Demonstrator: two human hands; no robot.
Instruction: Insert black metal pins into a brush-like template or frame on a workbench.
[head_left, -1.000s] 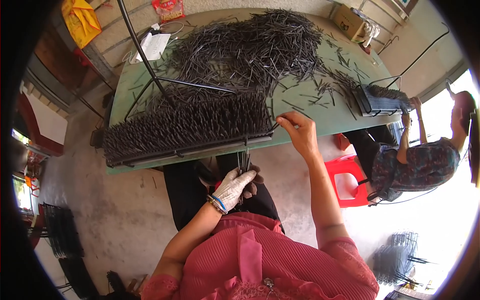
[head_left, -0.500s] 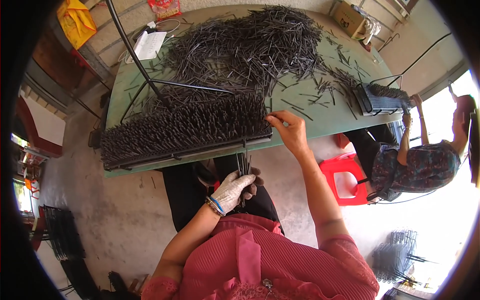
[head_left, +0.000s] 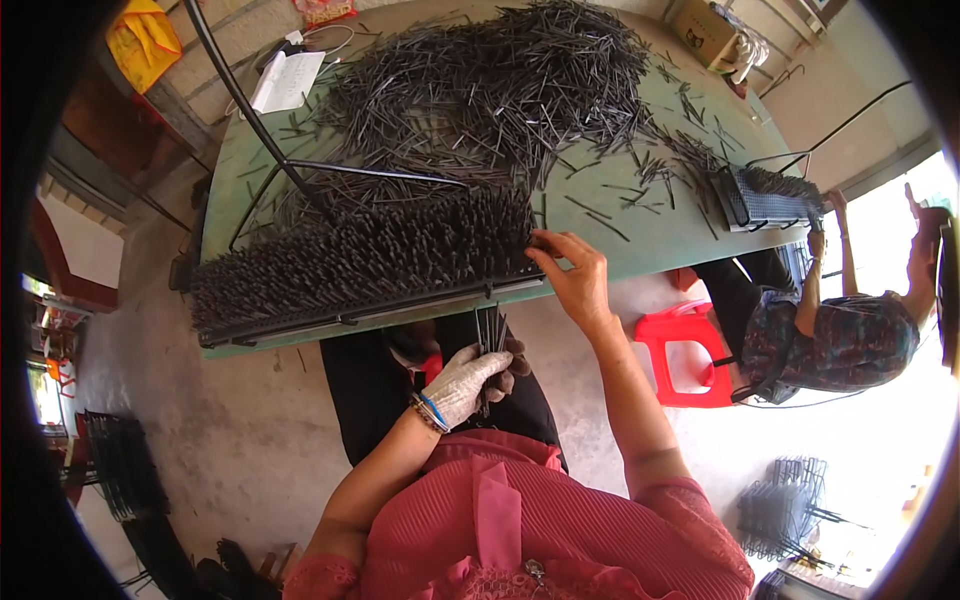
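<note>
A long rack (head_left: 410,303) stands at the table's near edge, packed with rows of short, thin black sticks (head_left: 360,250) that point upward. At its right end, the thumb and fingertips of my bare right hand (head_left: 576,278) are pinched together against the last rows. Whatever lies between those fingertips is too small and dark to make out. Below the rack, over my lap, my left hand (head_left: 462,388) wears a pale glove with dark fingers. It is closed around an upright bundle of thin black sticks (head_left: 492,328).
A big heap of loose black sticks (head_left: 540,90) covers the back of the green table (head_left: 640,255). Black rods (head_left: 243,95) rise behind the rack. To the right, another person (head_left: 820,335) handles a smaller rack (head_left: 765,200) near a red stool (head_left: 685,355).
My right fingertips have come in closer to the rack's right end and a little lower. My left hand keeps its hold on the bundle. The whole view has shifted slightly.
</note>
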